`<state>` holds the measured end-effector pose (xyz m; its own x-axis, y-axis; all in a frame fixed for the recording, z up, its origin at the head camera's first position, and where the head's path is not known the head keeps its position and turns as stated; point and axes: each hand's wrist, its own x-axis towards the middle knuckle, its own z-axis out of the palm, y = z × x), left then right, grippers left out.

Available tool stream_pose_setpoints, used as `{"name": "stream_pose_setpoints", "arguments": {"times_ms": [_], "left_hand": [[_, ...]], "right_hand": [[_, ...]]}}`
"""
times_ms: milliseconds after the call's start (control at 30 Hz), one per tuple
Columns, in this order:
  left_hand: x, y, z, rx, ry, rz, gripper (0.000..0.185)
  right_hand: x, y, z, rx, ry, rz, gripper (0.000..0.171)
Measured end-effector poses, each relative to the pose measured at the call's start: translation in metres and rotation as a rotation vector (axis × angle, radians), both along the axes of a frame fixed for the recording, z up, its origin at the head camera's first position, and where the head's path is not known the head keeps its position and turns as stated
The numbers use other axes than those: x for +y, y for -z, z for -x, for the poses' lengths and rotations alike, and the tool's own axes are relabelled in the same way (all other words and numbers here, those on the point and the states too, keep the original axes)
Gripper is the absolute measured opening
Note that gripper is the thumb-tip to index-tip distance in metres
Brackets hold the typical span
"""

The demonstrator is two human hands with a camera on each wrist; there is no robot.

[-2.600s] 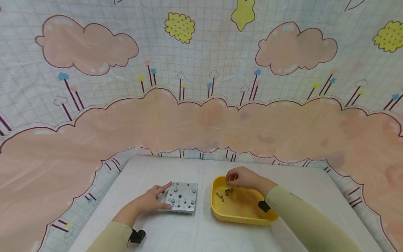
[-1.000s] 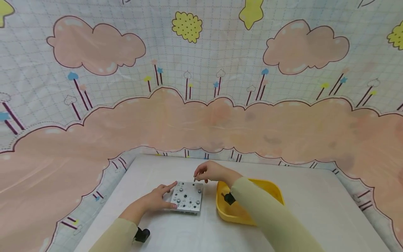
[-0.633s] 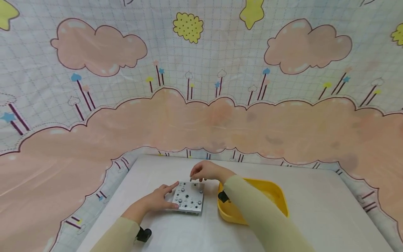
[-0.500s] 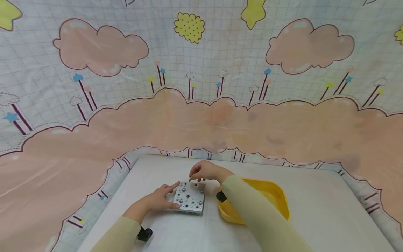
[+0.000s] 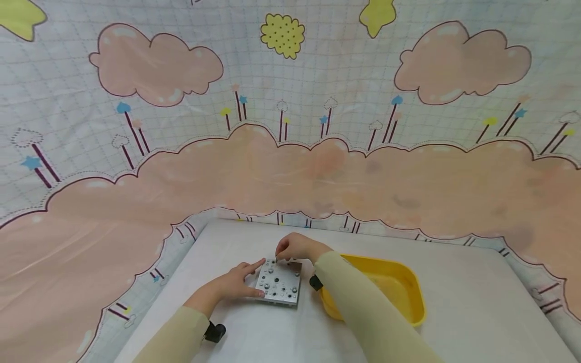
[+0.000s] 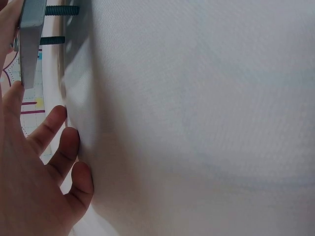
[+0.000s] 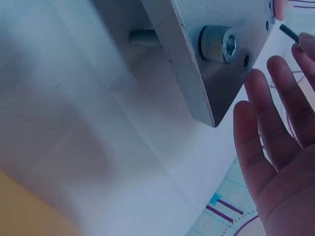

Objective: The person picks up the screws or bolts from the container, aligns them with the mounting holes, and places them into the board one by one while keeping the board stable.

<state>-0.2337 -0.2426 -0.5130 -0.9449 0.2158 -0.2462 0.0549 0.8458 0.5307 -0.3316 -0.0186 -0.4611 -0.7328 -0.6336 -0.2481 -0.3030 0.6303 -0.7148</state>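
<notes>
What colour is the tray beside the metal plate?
Yellow; the tray shows best in the head view.

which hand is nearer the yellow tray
Right. The right hand is over the metal plate's far edge, beside the yellow tray; the left hand rests at the plate's other side, farther away.

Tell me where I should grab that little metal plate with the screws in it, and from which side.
Grip the metal plate by two opposite side edges, coming from above. Its top carries screw heads and threaded ends stick out underneath, so the faces are probably poor holds. The left hand already rests on its left edge; the right hand pinches a screw at the far edge.
</notes>
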Motion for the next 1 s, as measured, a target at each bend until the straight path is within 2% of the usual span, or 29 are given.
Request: {"name": "stream_pose_setpoints", "arguments": {"times_ms": [367, 567, 800, 1000], "left_hand": [[0.002, -0.001, -0.001, -0.008, -0.012, -0.002, 0.098], [0.003, -0.005, -0.002, -0.014, -0.011, -0.004, 0.098], [0.002, -0.004, -0.001, -0.022, -0.011, -0.001, 0.099], [0.002, -0.001, -0.001, -0.019, -0.013, -0.008, 0.1]], "right_hand": [[-0.011, 0.006, 0.0, 0.035, 0.029, 0.001, 0.008], [-0.014, 0.008, -0.001, 0.07, 0.035, -0.058, 0.008], [-0.019, 0.006, -0.007, 0.137, -0.007, -0.169, 0.005], [-0.018, 0.006, -0.01, 0.144, 0.001, -0.168, 0.004]]}}
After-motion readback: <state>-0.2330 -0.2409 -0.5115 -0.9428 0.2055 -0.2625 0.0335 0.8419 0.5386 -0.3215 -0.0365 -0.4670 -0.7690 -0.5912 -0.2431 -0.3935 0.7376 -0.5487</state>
